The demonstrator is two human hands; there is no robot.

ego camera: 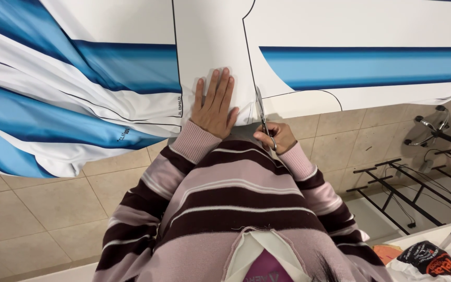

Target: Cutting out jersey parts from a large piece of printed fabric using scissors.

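Item: printed fabric sheet [220, 47], white with blue gradient stripes and thin black pattern outlines, spread across the worktop at the top of the view. Its left part [43, 120] hangs in folds over the worktop edge toward the tiled floor [37, 203].

Left hand [216, 104]: laid flat, palm down, fingers extended and slightly spread, pressing the white part of the fabric just left of a black outline. It grips nothing.

Right hand [273, 137]: closed around the handles of a pair of scissors [263, 117], at the near edge of the fabric. The metal blades point away from the person and lie along a black outline, just right of the left hand. Whether the blades stand apart or together cannot be told.

Person: long-sleeved sweater [225, 209] in pale pink with dark maroon and white stripes, both cuffs near the fabric edge.

Surroundings: black metal frame [398, 188] standing on the floor to the right; base of a chair [434, 128] beyond it; a dark printed bag [431, 258] on a white surface at the lower right corner.
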